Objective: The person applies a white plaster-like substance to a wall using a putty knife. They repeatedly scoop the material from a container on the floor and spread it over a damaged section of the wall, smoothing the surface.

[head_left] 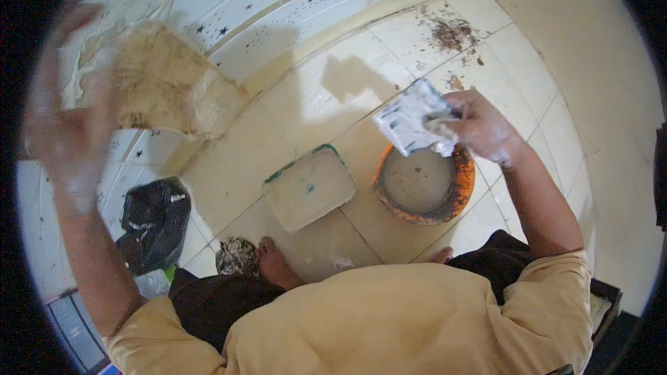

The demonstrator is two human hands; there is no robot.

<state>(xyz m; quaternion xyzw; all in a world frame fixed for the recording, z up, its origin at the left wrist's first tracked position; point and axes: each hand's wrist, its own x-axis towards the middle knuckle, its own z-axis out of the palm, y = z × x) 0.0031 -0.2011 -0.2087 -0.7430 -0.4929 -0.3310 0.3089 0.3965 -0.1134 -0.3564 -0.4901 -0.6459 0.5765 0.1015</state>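
My left hand (73, 121) is raised at the far left beside the wall, slightly blurred, fingers apart and coated with pale residue. My right hand (486, 125) grips a flat scraper (410, 114) smeared with white paste, held over the back of an orange bucket (463, 187). Cloudy grey liquid fills much of that bucket. To its left, a translucent rectangular tub (302, 212) with green stains along its rim holds cloudy liquid.
Tiled wall (292, 0) with star patterns; stained, peeling bare patch (160, 83) at left. A black plastic bag (153, 222) lies near a crumpled bundle (236, 257) by my bare feet. Brown debris (451, 35) is scattered on the back floor tiles. Plain wall (583, 48) at right.
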